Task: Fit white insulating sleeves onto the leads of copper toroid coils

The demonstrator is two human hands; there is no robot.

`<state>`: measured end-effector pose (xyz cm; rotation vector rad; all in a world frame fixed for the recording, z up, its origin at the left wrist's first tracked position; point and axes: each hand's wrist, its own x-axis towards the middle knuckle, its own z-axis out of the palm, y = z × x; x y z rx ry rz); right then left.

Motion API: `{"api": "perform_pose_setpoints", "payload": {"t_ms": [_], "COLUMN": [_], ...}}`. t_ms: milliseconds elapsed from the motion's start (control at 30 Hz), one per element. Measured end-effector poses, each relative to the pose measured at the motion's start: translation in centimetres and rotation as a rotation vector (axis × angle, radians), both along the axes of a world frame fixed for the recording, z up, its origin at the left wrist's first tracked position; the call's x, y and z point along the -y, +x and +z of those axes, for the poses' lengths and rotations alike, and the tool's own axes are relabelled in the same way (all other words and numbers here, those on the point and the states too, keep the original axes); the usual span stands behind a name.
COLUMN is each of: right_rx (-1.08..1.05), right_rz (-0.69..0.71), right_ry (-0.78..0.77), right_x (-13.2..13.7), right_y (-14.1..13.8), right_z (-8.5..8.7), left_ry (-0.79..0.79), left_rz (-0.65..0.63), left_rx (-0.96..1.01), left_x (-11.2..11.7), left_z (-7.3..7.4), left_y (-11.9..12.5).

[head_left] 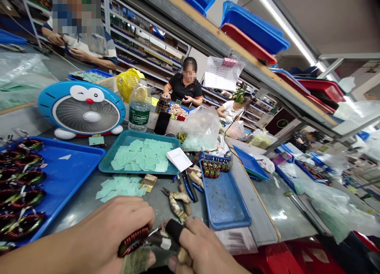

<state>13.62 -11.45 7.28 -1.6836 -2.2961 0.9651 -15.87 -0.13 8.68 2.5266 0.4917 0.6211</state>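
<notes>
My left hand (pixel 127 222) is closed around a ring coil (pixel 135 240) wound with red-brown copper wire, low in the view. A wire end sticks out from the coil toward my right hand (pixel 202 246), which wears a black finger cover. That hand is closed on a tool with a tan handle (pixel 184 256); its dark front part reaches to the coil, and its exact kind is hidden. Beyond the hands lie pliers (pixel 178 205) with tape-wrapped handles. Left of them, a blue tray (pixel 74 159) carries several similar coils.
A teal tray (pixel 103 165) of pale green sheets stands ahead, with more sheets (pixel 118 187) before it. Behind are a blue cartoon fan (pixel 90 116) and a water bottle (pixel 139 112). A blue tray (pixel 225 203) with small coils sits right. A shelf (pixel 208 23) hangs overhead; co-workers sit opposite.
</notes>
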Motion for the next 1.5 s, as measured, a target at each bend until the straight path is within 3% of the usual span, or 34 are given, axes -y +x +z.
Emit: {"api": "perform_pose_setpoints", "payload": {"t_ms": [67, 267, 500, 700, 800, 900, 1033, 1133, 1233, 1367, 1500], "right_rx": [0.020, -0.018, 0.160, 0.231, 0.277, 0.222, 0.053, 0.039, 0.052, 0.049, 0.025], "right_rz": [0.025, 0.038, -0.130, -0.109, -0.161, -0.167, -0.127, -0.088, -0.045, -0.015, -0.029], "right_ry": [0.058, -0.012, 0.131, 0.322, 0.382, 0.422, 0.427, 0.490, 0.580, 0.641, 0.625], "right_x": [-0.2, -0.5, -0.2, -0.6, -1.1, -0.8, 0.1, 0.0, -0.6, -1.0, -0.4], "right_y": [0.2, -0.1, -2.0, -2.6, -3.1, -2.7, -0.6, 0.5, 0.5, 0.3, 0.7], "right_z": [-0.1, -0.1, -2.1, -3.0, -3.9, -3.9, -1.9, -0.9, -1.2, -2.1, -2.6], "left_ry": [-0.011, -0.051, -0.068, 0.024, -0.001, -0.136, -0.474, -0.842, -1.085, -1.175, -1.050], "left_rz": [0.007, 0.032, 0.078, 0.214, 0.236, 0.174, 0.162, 0.114, 0.044, 0.045, 0.058], "left_rx": [-0.021, -0.005, 0.051, 0.072, 0.007, -0.112, -0.169, -0.099, 0.010, 0.004, 0.009], "left_x": [-0.1, -0.2, 0.0, 0.4, 0.0, -0.6, -0.4, -0.1, 0.1, 0.6, 1.6], "left_z": [0.2, 0.3, 0.4, -2.5, -3.4, -2.6, -1.0, -1.5, -2.8, -3.6, -3.0], "left_y": [0.0, 0.1, 0.5, 0.6, 0.4, 0.0, -0.6, -0.8, -0.7, -0.7, -0.3]}}
